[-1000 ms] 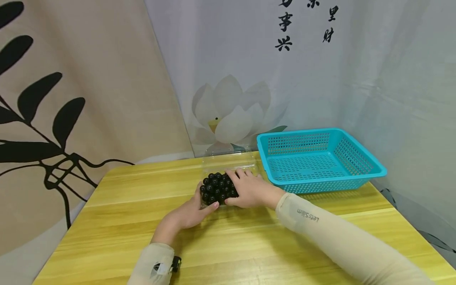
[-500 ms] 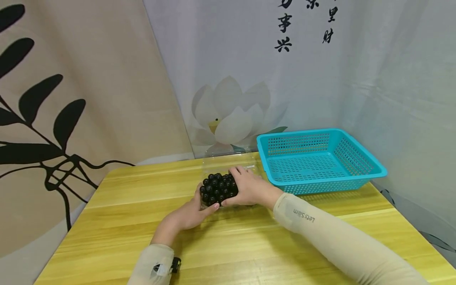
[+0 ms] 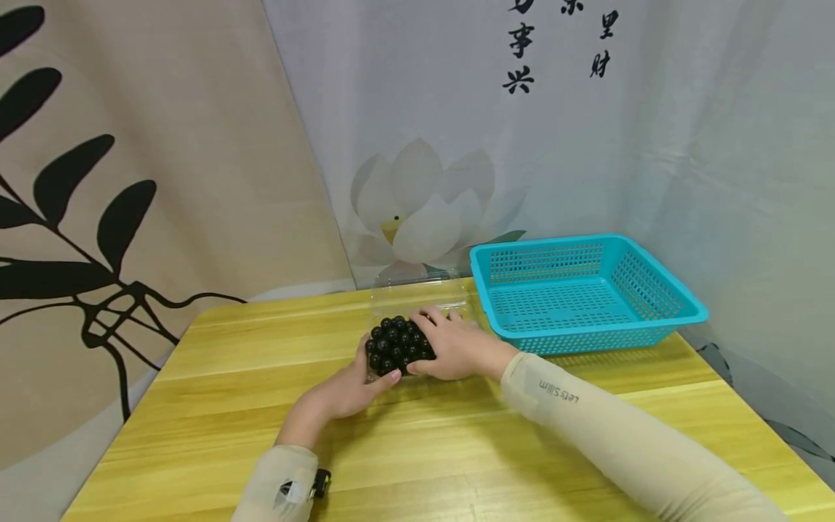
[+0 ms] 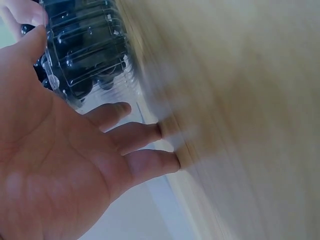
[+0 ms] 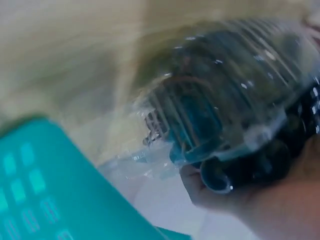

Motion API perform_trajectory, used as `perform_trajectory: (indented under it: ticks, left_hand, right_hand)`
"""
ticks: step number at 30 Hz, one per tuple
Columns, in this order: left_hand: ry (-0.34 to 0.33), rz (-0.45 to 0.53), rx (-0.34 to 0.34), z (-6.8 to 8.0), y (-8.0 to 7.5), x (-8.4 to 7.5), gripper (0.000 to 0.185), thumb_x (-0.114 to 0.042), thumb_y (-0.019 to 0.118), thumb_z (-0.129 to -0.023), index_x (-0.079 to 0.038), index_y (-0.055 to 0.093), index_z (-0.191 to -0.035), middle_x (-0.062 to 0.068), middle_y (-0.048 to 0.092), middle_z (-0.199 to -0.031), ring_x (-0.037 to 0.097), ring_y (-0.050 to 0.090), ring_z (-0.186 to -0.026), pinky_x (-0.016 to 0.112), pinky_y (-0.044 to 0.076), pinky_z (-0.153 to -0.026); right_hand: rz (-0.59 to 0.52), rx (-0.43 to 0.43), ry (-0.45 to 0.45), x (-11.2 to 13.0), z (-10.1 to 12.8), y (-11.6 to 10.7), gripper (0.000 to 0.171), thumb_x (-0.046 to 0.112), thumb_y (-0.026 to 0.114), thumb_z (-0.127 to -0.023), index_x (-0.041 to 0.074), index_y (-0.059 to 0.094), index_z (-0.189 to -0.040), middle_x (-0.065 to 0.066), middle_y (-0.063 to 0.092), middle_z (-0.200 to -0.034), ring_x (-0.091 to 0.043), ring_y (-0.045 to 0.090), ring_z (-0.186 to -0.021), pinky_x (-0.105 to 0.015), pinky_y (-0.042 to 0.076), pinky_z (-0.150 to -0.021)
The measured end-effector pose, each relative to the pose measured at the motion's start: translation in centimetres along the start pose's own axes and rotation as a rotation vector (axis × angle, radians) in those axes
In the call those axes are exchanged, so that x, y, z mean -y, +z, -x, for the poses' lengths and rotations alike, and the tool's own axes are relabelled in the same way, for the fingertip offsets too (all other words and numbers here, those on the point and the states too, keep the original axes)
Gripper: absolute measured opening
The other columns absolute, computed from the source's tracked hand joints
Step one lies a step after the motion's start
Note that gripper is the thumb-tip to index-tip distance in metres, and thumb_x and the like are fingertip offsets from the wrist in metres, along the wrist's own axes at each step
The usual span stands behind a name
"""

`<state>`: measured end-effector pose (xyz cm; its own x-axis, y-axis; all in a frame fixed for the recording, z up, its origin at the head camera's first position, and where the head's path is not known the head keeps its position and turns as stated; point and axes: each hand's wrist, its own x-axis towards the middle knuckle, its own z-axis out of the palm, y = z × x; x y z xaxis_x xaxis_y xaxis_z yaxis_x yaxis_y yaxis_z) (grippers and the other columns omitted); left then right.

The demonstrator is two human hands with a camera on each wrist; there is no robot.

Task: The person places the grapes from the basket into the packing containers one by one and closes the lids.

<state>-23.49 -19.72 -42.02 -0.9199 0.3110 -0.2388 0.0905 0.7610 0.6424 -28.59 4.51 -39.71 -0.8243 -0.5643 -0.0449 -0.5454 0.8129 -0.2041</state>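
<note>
I see a cluster of glossy black round berries (image 3: 398, 343) heaped in a shallow clear ribbed plastic clamshell box (image 4: 92, 47), lying on the yellow wooden table (image 3: 457, 449) right between my two hands; the box's transparent lid (image 3: 420, 296) lies open just beyond my fingertips, and its ribs catch white glints in the left wrist view; my left hand (image 3: 352, 388) cups the near-left side of the box, thumb along the front edge, the other fingers only loosely bent with the palm wide; my right hand (image 3: 457, 348) lies over the right side of the heap, fingers curved onto the berries, thumb at the near corner; a turquoise perforated plastic basket (image 3: 580, 297) stands just past my right hand, apart from the box; the box walls are nearly invisible from the head camera; both wrist views are smeared by blur, so the berries show only as dark blobs behind the ribbing, and I cannot tell how firmly the right fingers press; the right hand covers the heap's right flank.
</note>
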Motion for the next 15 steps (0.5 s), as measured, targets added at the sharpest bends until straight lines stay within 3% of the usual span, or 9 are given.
perform_trajectory:
  ticks: [9,12,15]
  left_hand:
    - [-0.044,-0.011,0.004,-0.1,-0.1,0.0,0.119,-0.073,0.056,-0.100,-0.013,-0.019,-0.170,0.035,0.032,-0.169,0.053,0.041,-0.153,0.070,0.036,-0.123]
    - [-0.078,-0.015,0.013,-0.1,-0.3,0.1,0.123,-0.079,0.055,-0.096,-0.015,-0.020,-0.170,0.034,0.037,-0.166,0.052,0.045,-0.150,0.069,0.037,-0.122]
    - [-0.092,-0.019,0.021,-0.1,-0.3,0.1,0.124,-0.081,0.054,-0.095,-0.016,-0.021,-0.169,0.034,0.039,-0.165,0.052,0.045,-0.150,0.069,0.038,-0.122]
  right_hand:
    - [0.297,-0.132,-0.019,1.1,1.0,2.0,0.092,0.081,0.034,-0.102,0.021,0.026,-0.171,-0.008,0.027,-0.178,-0.049,0.044,-0.151,-0.074,0.050,-0.107]
    - [0.280,-0.140,-0.030,1.0,1.0,2.2,0.096,0.085,0.028,-0.100,0.022,0.023,-0.172,-0.009,0.026,-0.178,-0.047,0.042,-0.153,-0.076,0.048,-0.109]
    - [0.183,-0.124,-0.022,0.5,0.9,2.3,0.095,0.085,0.030,-0.100,0.026,0.020,-0.172,-0.008,0.023,-0.179,-0.045,0.037,-0.157,-0.077,0.041,-0.114]
